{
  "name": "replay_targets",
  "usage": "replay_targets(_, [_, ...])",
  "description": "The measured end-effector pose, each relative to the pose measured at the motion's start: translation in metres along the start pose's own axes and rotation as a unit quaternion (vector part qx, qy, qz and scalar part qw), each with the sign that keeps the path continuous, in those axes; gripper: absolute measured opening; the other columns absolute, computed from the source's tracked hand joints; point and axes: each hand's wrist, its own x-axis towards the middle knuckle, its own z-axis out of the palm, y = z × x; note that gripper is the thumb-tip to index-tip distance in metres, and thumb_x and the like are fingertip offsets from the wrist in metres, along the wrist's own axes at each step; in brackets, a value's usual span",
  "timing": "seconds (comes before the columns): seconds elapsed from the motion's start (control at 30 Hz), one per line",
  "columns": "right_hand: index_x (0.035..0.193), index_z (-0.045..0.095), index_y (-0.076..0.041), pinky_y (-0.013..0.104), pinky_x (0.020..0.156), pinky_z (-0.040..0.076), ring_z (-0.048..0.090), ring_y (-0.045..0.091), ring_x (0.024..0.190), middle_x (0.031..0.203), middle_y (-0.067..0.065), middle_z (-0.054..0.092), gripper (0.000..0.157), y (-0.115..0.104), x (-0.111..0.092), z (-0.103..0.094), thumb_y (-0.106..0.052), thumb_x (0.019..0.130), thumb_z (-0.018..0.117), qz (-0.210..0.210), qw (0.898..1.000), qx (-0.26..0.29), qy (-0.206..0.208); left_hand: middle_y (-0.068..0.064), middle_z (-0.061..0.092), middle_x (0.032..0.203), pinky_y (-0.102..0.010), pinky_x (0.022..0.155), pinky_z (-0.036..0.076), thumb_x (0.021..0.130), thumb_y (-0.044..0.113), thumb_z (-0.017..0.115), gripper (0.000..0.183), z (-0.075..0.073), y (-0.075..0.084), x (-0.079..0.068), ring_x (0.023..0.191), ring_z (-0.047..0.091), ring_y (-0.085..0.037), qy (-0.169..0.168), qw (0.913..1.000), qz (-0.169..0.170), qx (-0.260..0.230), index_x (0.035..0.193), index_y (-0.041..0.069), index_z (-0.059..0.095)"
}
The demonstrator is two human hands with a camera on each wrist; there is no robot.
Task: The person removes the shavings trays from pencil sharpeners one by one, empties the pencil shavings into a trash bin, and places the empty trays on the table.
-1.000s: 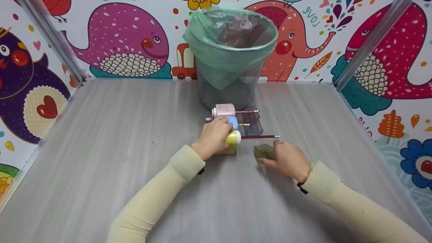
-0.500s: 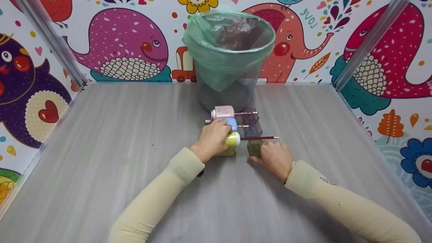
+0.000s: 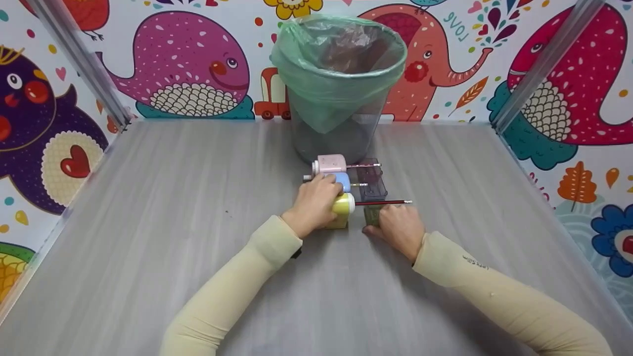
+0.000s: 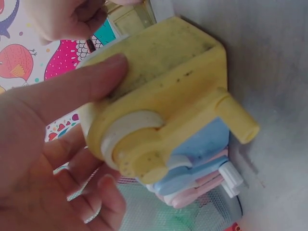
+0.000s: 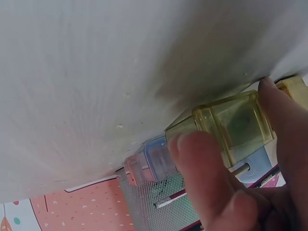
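Observation:
In the head view my left hand (image 3: 311, 205) grips a yellow crank pencil sharpener (image 3: 342, 203) from its left side. Its thumb lies along the body in the left wrist view, where the yellow crank handle (image 4: 238, 118) points toward the tabletop. A dark red pencil (image 3: 383, 202) sticks out of the sharpener's right end. Just right of it, my right hand (image 3: 403, 226) pinches a see-through yellowish shavings drawer (image 5: 238, 127) between thumb and fingers, close over the tabletop. Behind the yellow sharpener stand a blue sharpener (image 3: 342, 182) and a pink sharpener (image 3: 330, 162), each with a pencil in it.
Two see-through drawers, one greyish (image 3: 376, 192) and one reddish (image 3: 370, 173), lie to the right of the rear sharpeners. A mesh waste bin (image 3: 334, 141) with a green bag (image 3: 326, 94) stands right behind. Patterned panels (image 3: 193, 64) wall the grey table (image 3: 198, 173).
My right hand has moved left with the shavings drawer, bringing it near the yellow sharpener; over the last half second it hardly shifted. My left hand keeps its grip on the sharpener.

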Motion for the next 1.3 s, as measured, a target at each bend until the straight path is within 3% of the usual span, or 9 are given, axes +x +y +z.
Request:
replay_targets(0.23, [0.059, 0.062, -0.003, 0.049, 0.050, 0.052, 0.061, 0.031, 0.052, 0.058, 0.014, 0.064, 0.055, 0.000, 0.002, 0.002, -0.052, 0.069, 0.086, -0.007, 1.000, -0.016, 0.019, -0.007, 0.065, 0.105, -0.046, 0.080, 0.057, 0.074, 0.018, 0.085, 0.034, -0.001, 0.000, 0.001, 0.101, 0.061, -0.026, -0.003, 1.0000, 0.000, 0.004, 0.104, 0.009, 0.072])
replay_targets(0.53, [0.060, 0.062, -0.003, 0.049, 0.049, 0.052, 0.054, 0.026, 0.048, 0.057, 0.012, 0.062, 0.056, 0.001, 0.003, 0.001, -0.053, 0.071, 0.084, -0.009, 1.000, -0.001, 0.001, -0.007, 0.066, 0.111, -0.047, 0.083, 0.057, 0.075, 0.020, 0.085, 0.039, -0.002, 0.001, 0.002, 0.105, 0.060, -0.025, -0.023, 0.9997, -0.011, 0.005, 0.110, 0.009, 0.071])
replay_targets(0.77, [0.058, 0.060, -0.004, 0.049, 0.048, 0.051, 0.058, 0.032, 0.049, 0.055, 0.015, 0.062, 0.057, 0.000, -0.001, -0.010, -0.055, 0.068, 0.085, -0.007, 1.000, 0.005, 0.026, -0.006, 0.066, 0.116, -0.045, 0.085, 0.058, 0.076, 0.023, 0.086, 0.043, -0.003, 0.002, 0.003, 0.106, 0.060, -0.025, -0.035, 0.9992, -0.016, 0.013, 0.113, 0.010, 0.071])
replay_targets(1.0, [0.057, 0.060, -0.002, 0.038, 0.038, 0.041, 0.038, 0.017, 0.043, 0.046, 0.006, 0.048, 0.061, -0.008, -0.002, -0.036, -0.057, 0.073, 0.083, -0.012, 0.999, 0.004, 0.043, -0.006, 0.067, 0.111, -0.045, 0.082, 0.059, 0.074, 0.021, 0.087, 0.039, 0.002, 0.002, -0.001, 0.103, 0.061, -0.024, -0.019, 0.9996, -0.012, 0.016, 0.108, 0.010, 0.072])
replay_targets(1.13, [0.069, 0.065, 0.000, 0.032, 0.038, 0.035, 0.037, 0.015, 0.044, 0.048, 0.005, 0.048, 0.058, -0.008, 0.005, -0.049, -0.054, 0.075, 0.082, -0.006, 0.999, 0.027, 0.047, -0.006, 0.067, 0.108, -0.045, 0.079, 0.059, 0.074, 0.019, 0.087, 0.036, 0.004, 0.002, -0.003, 0.101, 0.060, -0.024, -0.010, 0.9998, -0.009, 0.013, 0.106, 0.010, 0.072])
replay_targets(1.3, [0.089, 0.071, 0.002, 0.033, 0.042, 0.046, 0.047, 0.018, 0.047, 0.059, 0.011, 0.059, 0.055, -0.001, 0.016, -0.060, -0.051, 0.080, 0.080, 0.014, 0.996, 0.071, 0.057, -0.007, 0.066, 0.108, -0.044, 0.077, 0.059, 0.075, 0.019, 0.085, 0.036, 0.003, 0.001, -0.003, 0.099, 0.060, -0.025, 0.012, 0.9997, 0.001, 0.019, 0.107, 0.009, 0.072])
